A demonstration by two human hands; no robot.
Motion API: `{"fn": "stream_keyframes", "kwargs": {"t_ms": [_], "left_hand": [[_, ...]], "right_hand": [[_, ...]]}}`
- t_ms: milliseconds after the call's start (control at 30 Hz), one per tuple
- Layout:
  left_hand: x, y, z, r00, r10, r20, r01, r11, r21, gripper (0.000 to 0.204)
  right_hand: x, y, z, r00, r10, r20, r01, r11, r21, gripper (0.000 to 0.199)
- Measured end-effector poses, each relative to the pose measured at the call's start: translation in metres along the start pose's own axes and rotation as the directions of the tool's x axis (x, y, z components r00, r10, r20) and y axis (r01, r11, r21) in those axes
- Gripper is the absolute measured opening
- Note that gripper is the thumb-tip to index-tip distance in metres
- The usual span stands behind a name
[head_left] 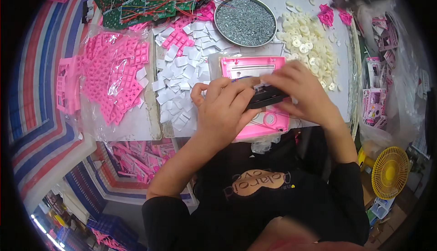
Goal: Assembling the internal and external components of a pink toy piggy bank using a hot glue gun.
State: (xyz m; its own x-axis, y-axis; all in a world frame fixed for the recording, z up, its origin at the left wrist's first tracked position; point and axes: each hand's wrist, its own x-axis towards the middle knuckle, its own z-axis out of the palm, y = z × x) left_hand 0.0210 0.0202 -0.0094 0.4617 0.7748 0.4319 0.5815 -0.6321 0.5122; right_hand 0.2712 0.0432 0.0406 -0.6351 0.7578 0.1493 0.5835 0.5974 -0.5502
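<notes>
A pink plastic casing [259, 132] lies in front of me at the table's near edge, with a round ring and thin wires inside its near half. Over its middle is a long black plastic part [268, 98], slightly tilted, with a small metal piece on top. My left hand [221, 110] grips the left end of this part, fingers bent over it and thumb beneath. At its right end is my right hand [305, 89], its fingers smeared by motion above the part and its thumb lower down. Whether those fingers pinch anything is hidden by the blur.
Beyond the casing stands a round metal dish [246, 21] of small screws. White squares [180, 76] and bagged pink keypads [114, 69] lie left, cream discs [309, 46] right. Green circuit boards [145, 5] with wires are heaped at the back left. A yellow fan [390, 173] stands right.
</notes>
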Motion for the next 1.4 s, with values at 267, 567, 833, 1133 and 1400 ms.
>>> {"fn": "stream_keyframes", "kwargs": {"t_ms": [267,567,833,1133,1400], "left_hand": [[-0.014,-0.003,0.02,0.945,-0.318,-0.073,0.244,0.837,-0.49,0.078],[-0.001,0.005,0.009,0.986,-0.164,-0.003,0.164,0.986,0.037,0.071],[0.009,0.009,0.005,0.983,-0.179,0.042,0.173,0.978,0.116,0.068],[0.101,-0.05,-0.013,0.963,-0.213,0.168,0.236,0.962,-0.136,0.019],[0.151,-0.089,0.042,0.955,-0.05,0.292,-0.066,0.926,0.373,0.017]], "right_hand": [[0.011,0.014,-0.004,0.992,-0.015,-0.123,0.01,0.999,-0.041,0.033],[0.056,0.01,-0.021,0.89,0.443,0.108,-0.424,0.891,-0.163,0.033],[0.021,0.024,0.018,0.973,-0.118,-0.201,0.065,0.965,-0.255,0.038],[0.018,0.013,0.029,0.965,-0.089,-0.248,-0.013,0.924,-0.383,0.026],[0.011,0.028,0.023,0.983,0.02,-0.184,-0.042,0.992,-0.116,0.042]]}}
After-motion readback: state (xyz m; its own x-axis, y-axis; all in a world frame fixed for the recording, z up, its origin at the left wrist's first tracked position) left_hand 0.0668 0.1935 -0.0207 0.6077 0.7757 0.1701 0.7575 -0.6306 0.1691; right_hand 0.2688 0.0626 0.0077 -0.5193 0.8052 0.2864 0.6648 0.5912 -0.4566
